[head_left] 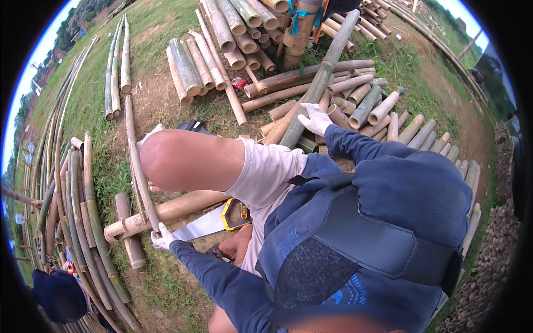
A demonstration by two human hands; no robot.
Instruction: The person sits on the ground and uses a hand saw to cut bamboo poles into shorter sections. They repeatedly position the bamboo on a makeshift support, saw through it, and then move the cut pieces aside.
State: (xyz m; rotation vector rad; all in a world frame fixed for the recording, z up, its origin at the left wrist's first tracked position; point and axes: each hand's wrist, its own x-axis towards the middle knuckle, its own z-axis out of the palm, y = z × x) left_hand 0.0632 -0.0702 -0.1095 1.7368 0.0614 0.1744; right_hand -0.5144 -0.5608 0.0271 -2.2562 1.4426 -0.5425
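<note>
My left hand [162, 237], in a white glove, is closed around the near end of a thin, long bamboo pole [133, 147]. That pole crosses over a thick bamboo log [180, 211] lying on the ground. Beside this hand lies a handsaw [201, 224] with a yellow and black handle, its blade pointing toward the glove. My right hand [315, 118], also white-gloved, has its fingers apart against a thick green bamboo pole [319, 83] that slants away over cut pieces. Whether its fingertips press on the pole is hard to make out.
Short bamboo pieces [383, 105] are heaped at the right, and a stack of bamboo [239, 33] stands ahead. Long poles [83, 222] lie at the left, near another person's dark cap [58, 297]. A short bamboo piece [130, 233] supports the log. My bent knee juts over the middle.
</note>
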